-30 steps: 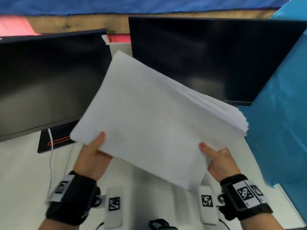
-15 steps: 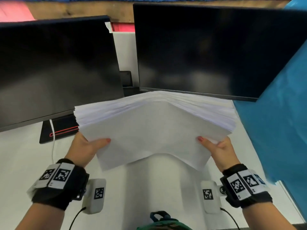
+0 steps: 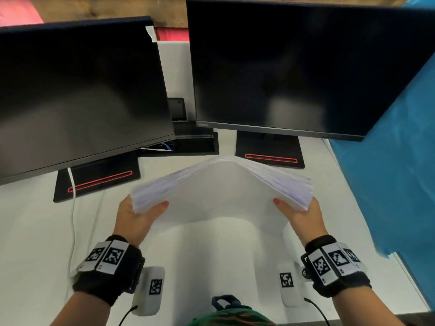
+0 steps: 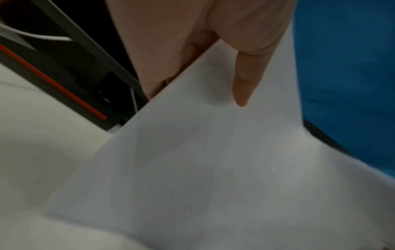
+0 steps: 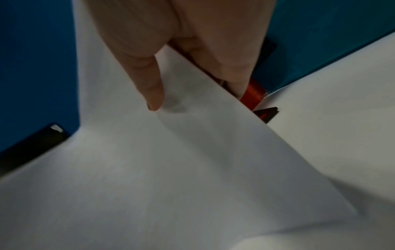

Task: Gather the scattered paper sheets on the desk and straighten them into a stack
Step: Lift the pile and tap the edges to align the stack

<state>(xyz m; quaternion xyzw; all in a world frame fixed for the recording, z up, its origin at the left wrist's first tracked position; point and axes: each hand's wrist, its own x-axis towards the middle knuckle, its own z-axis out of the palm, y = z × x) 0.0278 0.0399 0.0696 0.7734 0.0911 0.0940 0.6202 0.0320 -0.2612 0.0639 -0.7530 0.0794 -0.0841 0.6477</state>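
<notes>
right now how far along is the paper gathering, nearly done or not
Nearly done. Gathered: the sheets are one paper stack, and no loose sheets show on the desk. In hand: the left hand and right hand each have a grip on one end, thumbs on top, the stack bowed upward in the middle with fanned far edges. Left: square the edges and lay it flat.

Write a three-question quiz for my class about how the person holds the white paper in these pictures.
1. True or false: the thick white paper stack lies flat on the white desk.
2. Which holds it? A left hand only; B right hand only; C both.
3. Fill in: the stack's middle bows ____.

Key: 1 false, since it arches between the hands; 2 C, each thumb lies on the near face in a side grip; 3 upward.
</notes>
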